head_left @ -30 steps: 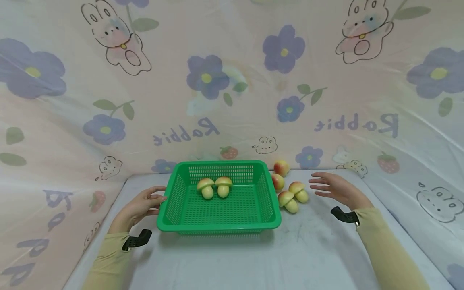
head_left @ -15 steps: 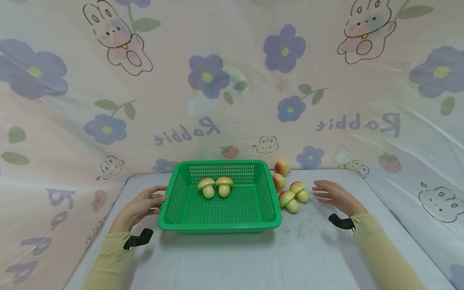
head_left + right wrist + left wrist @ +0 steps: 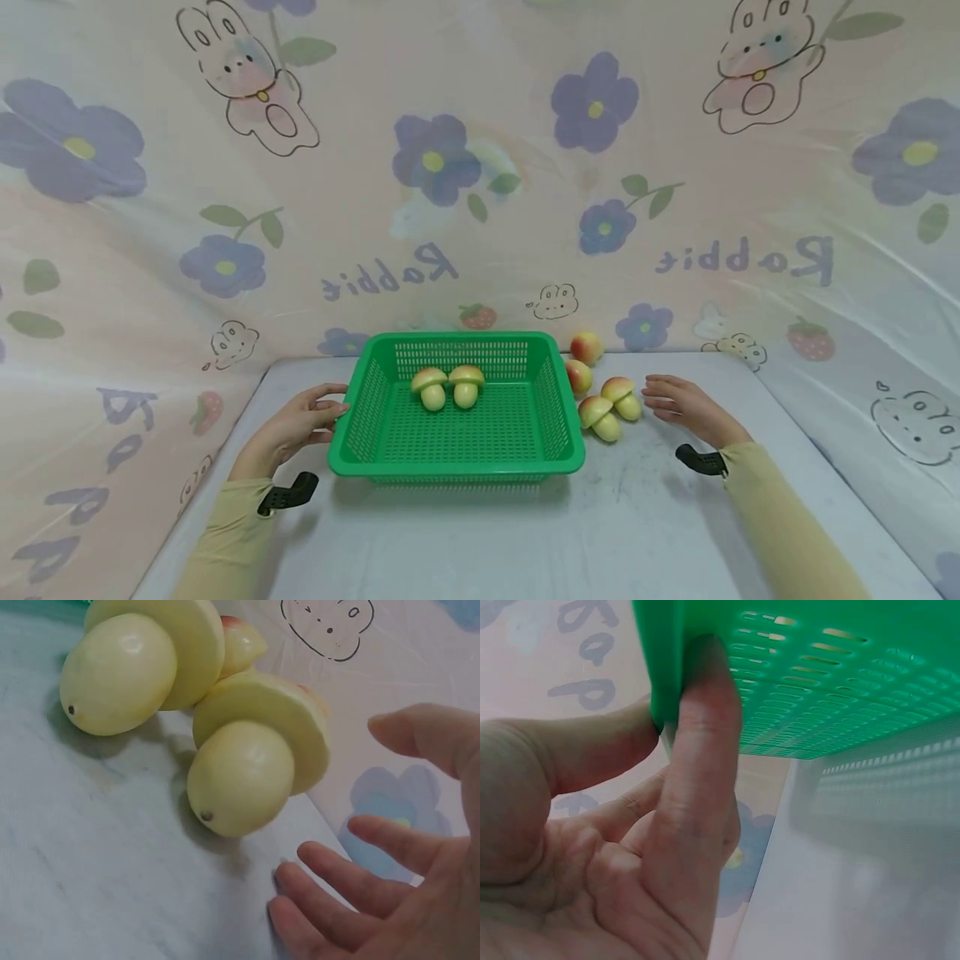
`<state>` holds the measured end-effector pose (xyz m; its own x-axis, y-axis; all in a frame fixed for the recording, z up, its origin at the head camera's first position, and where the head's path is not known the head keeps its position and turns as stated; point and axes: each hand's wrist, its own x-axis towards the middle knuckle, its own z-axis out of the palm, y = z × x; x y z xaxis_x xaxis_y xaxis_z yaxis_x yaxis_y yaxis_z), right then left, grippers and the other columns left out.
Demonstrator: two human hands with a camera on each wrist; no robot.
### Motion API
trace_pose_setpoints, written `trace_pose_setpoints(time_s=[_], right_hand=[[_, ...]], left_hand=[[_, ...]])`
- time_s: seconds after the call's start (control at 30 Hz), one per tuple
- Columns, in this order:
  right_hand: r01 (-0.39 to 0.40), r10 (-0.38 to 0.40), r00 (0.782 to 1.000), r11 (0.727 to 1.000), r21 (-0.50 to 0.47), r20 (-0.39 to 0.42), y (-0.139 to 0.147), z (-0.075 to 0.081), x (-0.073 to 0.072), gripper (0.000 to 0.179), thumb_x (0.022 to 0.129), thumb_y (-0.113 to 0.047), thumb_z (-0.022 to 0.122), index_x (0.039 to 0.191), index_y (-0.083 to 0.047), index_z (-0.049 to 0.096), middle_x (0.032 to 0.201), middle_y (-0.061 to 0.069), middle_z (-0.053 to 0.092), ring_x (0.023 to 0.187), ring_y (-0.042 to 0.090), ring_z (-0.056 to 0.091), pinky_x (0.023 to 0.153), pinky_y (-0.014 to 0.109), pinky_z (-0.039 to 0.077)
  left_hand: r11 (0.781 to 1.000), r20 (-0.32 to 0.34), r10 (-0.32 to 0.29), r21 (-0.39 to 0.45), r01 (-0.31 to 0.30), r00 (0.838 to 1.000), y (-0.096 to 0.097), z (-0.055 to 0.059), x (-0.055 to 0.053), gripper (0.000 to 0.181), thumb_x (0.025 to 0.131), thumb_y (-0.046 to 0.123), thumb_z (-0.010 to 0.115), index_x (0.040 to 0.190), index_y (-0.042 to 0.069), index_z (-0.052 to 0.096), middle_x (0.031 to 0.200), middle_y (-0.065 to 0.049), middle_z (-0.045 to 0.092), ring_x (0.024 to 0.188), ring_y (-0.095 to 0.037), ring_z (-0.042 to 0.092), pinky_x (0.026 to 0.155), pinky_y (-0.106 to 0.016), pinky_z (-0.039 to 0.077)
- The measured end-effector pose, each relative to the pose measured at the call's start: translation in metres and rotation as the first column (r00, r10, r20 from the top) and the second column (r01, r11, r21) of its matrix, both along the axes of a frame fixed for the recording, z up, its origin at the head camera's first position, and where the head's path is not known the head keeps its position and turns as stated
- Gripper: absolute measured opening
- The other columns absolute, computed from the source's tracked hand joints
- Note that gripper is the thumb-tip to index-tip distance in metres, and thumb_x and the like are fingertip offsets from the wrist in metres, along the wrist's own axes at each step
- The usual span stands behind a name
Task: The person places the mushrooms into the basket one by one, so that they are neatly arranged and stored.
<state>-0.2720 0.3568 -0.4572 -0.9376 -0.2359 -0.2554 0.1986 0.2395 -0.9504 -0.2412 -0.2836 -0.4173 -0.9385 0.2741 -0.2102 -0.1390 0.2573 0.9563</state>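
My left hand (image 3: 296, 422) pinches the left rim of a green plastic basket (image 3: 456, 468). In the left wrist view the thumb is at the outer side of the rim and a finger lies against the slotted wall. Inside the basket, two toy mushrooms (image 3: 466, 394) stand side by side near the back. My right hand (image 3: 697, 408) hovers with fingers extended and holds nothing, just right of two more toy mushrooms on the table. The nearer one to it (image 3: 241, 778) shows its pale stem end in the right wrist view, apart from the fingertips.
Two red-and-yellow round fruits (image 3: 587, 348) lie behind the loose mushrooms, one partly hidden by the basket's right rim. The white table (image 3: 480, 542) ends at a hanging cloth (image 3: 495, 225) printed with rabbits and flowers.
My right hand has drifted left, closer to the loose mushrooms, and its fingers have come nearer together. My left hand keeps its hold on the basket rim.
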Motion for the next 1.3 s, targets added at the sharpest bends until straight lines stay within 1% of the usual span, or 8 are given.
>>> trace_pose_setpoints(time_s=[0.13, 0.3, 0.4, 0.67, 0.73, 0.87, 1.13, 1.3], right_hand=[[-0.018, 0.018, 1.0, 1.0, 0.003, -0.01, -0.002, -0.002, -0.004, 0.068, 0.102, -0.028, 0.049, 0.151, 0.002, 0.011, 0.149, 0.028, 0.022, 0.132, 0.041, 0.034, 0.105, 0.046, 0.035], [-0.052, 0.055, 0.998, 0.996, 0.072, -0.04, -0.008, -0.003, -0.008, 0.072, 0.099, -0.03, 0.055, 0.152, -0.002, 0.014, 0.148, 0.026, 0.028, 0.13, 0.037, 0.037, 0.105, 0.049, 0.034], [-0.08, 0.088, 0.994, 0.991, 0.107, -0.065, -0.012, -0.003, -0.009, 0.073, 0.098, -0.03, 0.056, 0.151, -0.001, 0.015, 0.148, 0.027, 0.028, 0.131, 0.04, 0.035, 0.105, 0.052, 0.033], [-0.089, 0.105, 0.991, 0.98, 0.181, -0.082, -0.019, -0.002, -0.012, 0.075, 0.093, -0.03, 0.065, 0.151, -0.006, 0.023, 0.148, 0.024, 0.03, 0.129, 0.039, 0.038, 0.102, 0.054, 0.036], [-0.099, 0.12, 0.989, 0.974, 0.203, -0.092, -0.02, -0.002, -0.013, 0.076, 0.092, -0.031, 0.065, 0.151, -0.006, 0.023, 0.147, 0.026, 0.031, 0.127, 0.039, 0.041, 0.1, 0.055, 0.037], [-0.092, 0.116, 0.989, 0.97, 0.225, -0.095, -0.021, -0.004, -0.016, 0.076, 0.091, -0.03, 0.068, 0.15, -0.007, 0.026, 0.142, 0.027, 0.035, 0.12, 0.037, 0.046, 0.096, 0.051, 0.04], [-0.102, 0.131, 0.984, 0.97, 0.219, -0.122, -0.028, -0.004, -0.018, 0.072, 0.091, -0.026, 0.067, 0.149, -0.004, 0.029, 0.142, 0.027, 0.035, 0.126, 0.04, 0.039, 0.095, 0.05, 0.041], [-0.094, 0.13, 0.984, 0.959, 0.267, -0.121, -0.029, -0.005, -0.021, 0.069, 0.091, -0.03, 0.067, 0.147, -0.004, 0.034, 0.144, 0.026, 0.034, 0.126, 0.041, 0.038, 0.097, 0.054, 0.038]], left_hand=[[1.0, 0.002, -0.002, 0.011, 0.002, 1.0, 0.001, 0.001, 0.0, 0.056, 0.098, 0.017, 0.057, 0.145, 0.002, 0.031, 0.103, -0.012, 0.064, 0.08, -0.019, 0.063, 0.071, -0.034, 0.056], [1.0, 0.006, 0.0, 0.014, 0.0, 1.0, 0.0, 0.001, 0.0, 0.058, 0.098, 0.018, 0.058, 0.146, 0.003, 0.03, 0.103, -0.011, 0.064, 0.08, -0.02, 0.065, 0.072, -0.035, 0.056], [1.0, -0.003, -0.009, 0.002, 0.009, 1.0, -0.001, -0.001, 0.0, 0.059, 0.098, 0.019, 0.058, 0.147, 0.003, 0.029, 0.104, -0.012, 0.064, 0.082, -0.02, 0.065, 0.072, -0.035, 0.056], [1.0, -0.002, -0.013, 0.013, 0.013, 1.0, -0.001, -0.002, 0.0, 0.057, 0.099, 0.018, 0.056, 0.146, 0.002, 0.03, 0.105, -0.013, 0.064, 0.084, -0.022, 0.065, 0.073, -0.037, 0.056], [1.0, -0.001, -0.015, 0.02, 0.015, 1.0, -0.001, -0.001, 0.0, 0.056, 0.099, 0.017, 0.056, 0.146, 0.002, 0.029, 0.104, -0.012, 0.065, 0.083, -0.021, 0.065, 0.073, -0.037, 0.056], [1.0, 0.001, -0.016, 0.024, 0.016, 1.0, 0.0, 0.0, 0.001, 0.055, 0.099, 0.015, 0.055, 0.146, 0.002, 0.029, 0.103, -0.012, 0.065, 0.081, -0.02, 0.065, 0.073, -0.036, 0.056], [1.0, -0.004, -0.014, 0.018, 0.015, 1.0, -0.001, -0.001, 0.001, 0.055, 0.099, 0.015, 0.055, 0.146, 0.002, 0.03, 0.103, -0.012, 0.065, 0.081, -0.02, 0.064, 0.073, -0.036, 0.056], [1.0, 0.001, -0.013, 0.019, 0.013, 1.0, 0.0, -0.001, 0.001, 0.055, 0.099, 0.015, 0.055, 0.146, 0.002, 0.029, 0.103, -0.012, 0.065, 0.081, -0.021, 0.064, 0.073, -0.036, 0.056]])
